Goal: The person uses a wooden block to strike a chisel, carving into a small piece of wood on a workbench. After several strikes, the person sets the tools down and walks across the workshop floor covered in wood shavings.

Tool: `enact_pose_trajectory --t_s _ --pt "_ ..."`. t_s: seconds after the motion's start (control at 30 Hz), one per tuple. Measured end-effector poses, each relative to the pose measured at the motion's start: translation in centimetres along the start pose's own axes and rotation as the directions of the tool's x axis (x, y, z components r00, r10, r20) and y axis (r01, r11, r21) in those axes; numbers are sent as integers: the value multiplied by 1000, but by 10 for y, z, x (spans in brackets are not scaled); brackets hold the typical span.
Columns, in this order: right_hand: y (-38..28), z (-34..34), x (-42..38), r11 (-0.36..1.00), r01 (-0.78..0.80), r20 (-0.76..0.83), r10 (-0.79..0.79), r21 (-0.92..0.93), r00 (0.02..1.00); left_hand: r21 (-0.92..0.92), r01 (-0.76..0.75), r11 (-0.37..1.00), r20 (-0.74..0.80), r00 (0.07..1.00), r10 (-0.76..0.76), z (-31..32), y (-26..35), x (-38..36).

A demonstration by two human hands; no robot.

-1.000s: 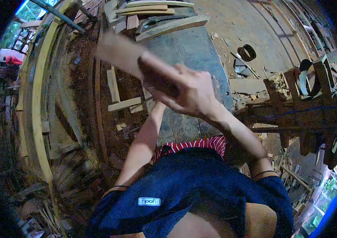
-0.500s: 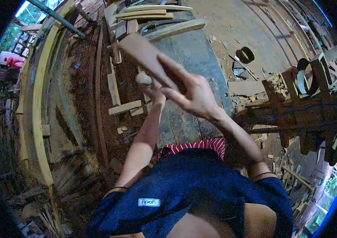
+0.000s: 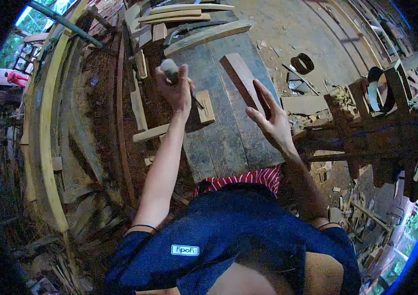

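My left hand [image 3: 174,91] is closed around a chisel [image 3: 169,67]. Its pale rounded handle end sticks out above the fist, and a narrow dark blade points down to the right. Just beyond that blade, a small light wood piece [image 3: 207,108] with a narrow mark on its face lies on the workbench [image 3: 218,142]. On the right side of the bench, my right hand [image 3: 275,123] straddles a long brown wooden block [image 3: 240,73], thumb on one edge and fingers along the other. The palm hides the block's near end.
At the bench's far end lie a curved board [image 3: 209,37], a handsaw [image 3: 184,30] and several pale strips [image 3: 184,17]. A wooden rack [image 3: 361,110] stands right, near a dark ring [image 3: 302,64] on the floor. Long timbers [image 3: 46,128] line the left.
My right hand has carried the wooden block from over the bench's left side to its right side. My left hand has moved forward and left with the chisel, exposing the small wood piece.
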State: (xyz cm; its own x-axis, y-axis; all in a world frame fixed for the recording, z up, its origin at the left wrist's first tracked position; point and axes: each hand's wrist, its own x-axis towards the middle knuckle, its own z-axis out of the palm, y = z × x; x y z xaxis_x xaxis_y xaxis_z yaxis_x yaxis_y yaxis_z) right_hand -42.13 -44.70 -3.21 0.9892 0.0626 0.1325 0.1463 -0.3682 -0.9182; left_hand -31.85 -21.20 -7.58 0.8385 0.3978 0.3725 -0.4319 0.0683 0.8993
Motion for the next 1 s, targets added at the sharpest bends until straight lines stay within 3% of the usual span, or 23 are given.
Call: enact_pose_trajectory --t_s 0.03,0.1,0.17,0.23,0.3,0.37,0.43,0.6,0.67,0.77,1.0 --pt "0 -1 -1 1000 -12 2 12 28 1000 23 -124 992 35 992 123 4 -5 5" --pt "0 -2 -2 999 -27 2 27 21 1000 -26 -24 999 90 996 27 2 -38 20" --pt "1 -3 -2 999 -44 3 44 14 999 79 -88 993 183 980 73 2 -50 22" --pt "3 -4 -3 999 -34 -11 34 -7 999 140 -98 985 210 975 67 16 -24 16" --pt "7 -5 -4 999 -41 -9 40 -7 999 -159 171 972 120 981 -153 21 -24 13" --pt "12 -6 -4 999 -47 -8 47 -11 999 -183 179 967 78 983 -167 23 -23 9" --pt "16 -5 -5 997 -81 -1 81 -2 997 -227 176 958 204 970 -129 17 -31 9" --pt "15 -7 -4 997 -72 -3 72 6 997 -121 214 969 200 962 -188 12 -63 8" --pt "13 -9 -3 997 -76 -1 76 7 997 24 148 989 148 978 -150 10 -73 6" --pt "13 -9 -3 993 -119 4 119 12 993 59 105 993 215 970 -115 22 -25 0" --pt "15 -8 -3 990 -133 20 132 38 991 58 65 996 295 952 -79 17 -35 -5"
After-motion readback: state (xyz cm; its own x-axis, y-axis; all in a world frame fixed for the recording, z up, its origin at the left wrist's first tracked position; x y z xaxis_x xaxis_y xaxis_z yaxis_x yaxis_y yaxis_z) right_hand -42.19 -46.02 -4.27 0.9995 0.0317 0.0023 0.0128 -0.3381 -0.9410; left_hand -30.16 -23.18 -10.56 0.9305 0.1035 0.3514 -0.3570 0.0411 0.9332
